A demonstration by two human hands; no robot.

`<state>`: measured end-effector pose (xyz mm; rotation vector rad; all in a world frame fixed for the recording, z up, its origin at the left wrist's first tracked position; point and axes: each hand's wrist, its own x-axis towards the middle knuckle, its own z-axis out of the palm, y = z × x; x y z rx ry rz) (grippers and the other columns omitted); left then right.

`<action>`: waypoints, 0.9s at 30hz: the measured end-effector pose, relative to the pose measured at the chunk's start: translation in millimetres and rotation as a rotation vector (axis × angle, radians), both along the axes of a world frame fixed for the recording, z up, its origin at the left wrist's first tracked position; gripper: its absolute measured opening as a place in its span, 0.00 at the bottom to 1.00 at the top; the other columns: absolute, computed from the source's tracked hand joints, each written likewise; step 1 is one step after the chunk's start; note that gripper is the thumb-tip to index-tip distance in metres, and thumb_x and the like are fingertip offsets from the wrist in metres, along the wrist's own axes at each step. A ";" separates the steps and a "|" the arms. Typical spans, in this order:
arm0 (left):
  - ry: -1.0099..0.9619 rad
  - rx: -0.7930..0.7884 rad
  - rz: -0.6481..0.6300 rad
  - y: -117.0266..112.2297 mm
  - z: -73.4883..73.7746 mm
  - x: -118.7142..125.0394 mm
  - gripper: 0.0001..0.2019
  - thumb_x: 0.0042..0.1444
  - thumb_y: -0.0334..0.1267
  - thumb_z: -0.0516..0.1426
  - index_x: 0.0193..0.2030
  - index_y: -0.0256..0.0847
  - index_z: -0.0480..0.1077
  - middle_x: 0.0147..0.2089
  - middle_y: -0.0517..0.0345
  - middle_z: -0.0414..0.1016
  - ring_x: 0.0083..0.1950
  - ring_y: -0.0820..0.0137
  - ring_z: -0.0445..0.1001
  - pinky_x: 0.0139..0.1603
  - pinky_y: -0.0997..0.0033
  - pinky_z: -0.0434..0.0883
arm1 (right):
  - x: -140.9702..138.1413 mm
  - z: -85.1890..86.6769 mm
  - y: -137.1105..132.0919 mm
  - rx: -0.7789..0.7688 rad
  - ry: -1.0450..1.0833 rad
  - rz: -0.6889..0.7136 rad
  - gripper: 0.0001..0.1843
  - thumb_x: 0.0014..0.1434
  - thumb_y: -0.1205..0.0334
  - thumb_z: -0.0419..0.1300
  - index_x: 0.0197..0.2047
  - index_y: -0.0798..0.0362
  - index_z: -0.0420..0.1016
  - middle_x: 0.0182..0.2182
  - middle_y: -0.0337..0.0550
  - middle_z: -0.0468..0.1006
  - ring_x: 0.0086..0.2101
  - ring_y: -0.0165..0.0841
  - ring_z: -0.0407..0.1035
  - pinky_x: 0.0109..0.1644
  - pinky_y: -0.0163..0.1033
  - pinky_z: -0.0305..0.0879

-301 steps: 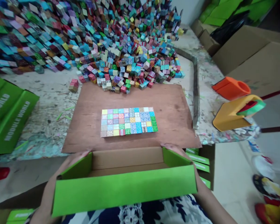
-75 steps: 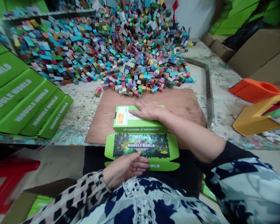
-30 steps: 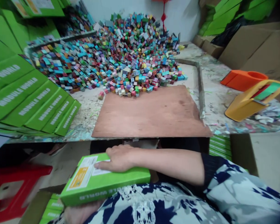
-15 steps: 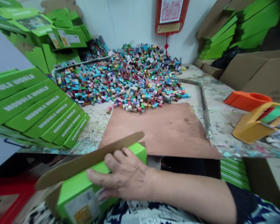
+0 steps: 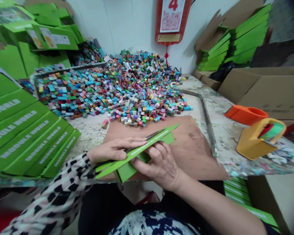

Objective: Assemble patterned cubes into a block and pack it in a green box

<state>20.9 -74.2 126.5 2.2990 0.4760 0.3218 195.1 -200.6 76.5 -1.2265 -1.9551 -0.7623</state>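
Observation:
A green cardboard box [image 5: 129,170] is held at the table's front edge, its printed lid [image 5: 149,142] slanting upward to the right. My left hand [image 5: 112,149], in a patterned sleeve, holds the lid from the left, with fingers stretched over the top and thumb along the edge. Below the lid, my right hand [image 5: 160,165] grips the front of the box with bent fingers. What the box contains is hidden. Under and behind it lies a brown board [image 5: 186,147].
A heap of small coloured printed blocks [image 5: 134,88] covers the back of the table. Stacked green boxes [image 5: 31,137] stand at left. An orange ring-shaped holder [image 5: 246,114] and a yellow tape dispenser [image 5: 258,140] sit at right, before a brown carton [image 5: 267,91].
The box has moved from low at the left up to the table edge, and its brown inner flap no longer shows. My left hand has come into view on the lid.

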 end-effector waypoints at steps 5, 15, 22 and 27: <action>0.111 -0.050 -0.340 20.2 -32.5 0.4 0.36 0.57 0.65 0.53 0.68 0.53 0.59 0.76 0.54 0.46 0.74 0.52 0.47 0.72 0.51 0.46 | 2.9 -56.4 10.6 0.132 0.110 0.041 0.11 0.58 0.65 0.63 0.42 0.41 0.72 0.42 0.42 0.61 0.48 0.39 0.58 0.48 0.43 0.65; 0.351 0.386 -0.369 0.8 -47.1 -9.8 0.32 0.56 0.62 0.56 0.67 0.68 0.55 0.75 0.59 0.48 0.74 0.43 0.42 0.67 0.29 0.33 | 78.4 -68.3 -67.0 -0.379 0.050 0.224 0.14 0.64 0.71 0.48 0.42 0.54 0.75 0.35 0.47 0.76 0.36 0.37 0.66 0.42 0.45 0.66; 0.493 0.515 0.146 -26.9 -56.0 -25.0 0.45 0.44 0.73 0.56 0.68 0.59 0.58 0.75 0.51 0.47 0.73 0.34 0.43 0.67 0.28 0.41 | 111.0 -40.0 28.6 -0.622 0.831 -0.229 0.25 0.65 0.51 0.53 0.62 0.54 0.66 0.53 0.56 0.72 0.51 0.45 0.68 0.54 0.52 0.66; 0.476 0.366 0.607 -60.6 -83.9 -51.6 0.44 0.56 0.67 0.49 0.73 0.46 0.46 0.74 0.43 0.50 0.71 0.46 0.55 0.64 0.47 0.61 | 102.9 -41.4 82.9 -1.073 1.143 0.025 0.29 0.56 0.56 0.65 0.60 0.52 0.69 0.54 0.52 0.75 0.47 0.43 0.73 0.54 0.51 0.68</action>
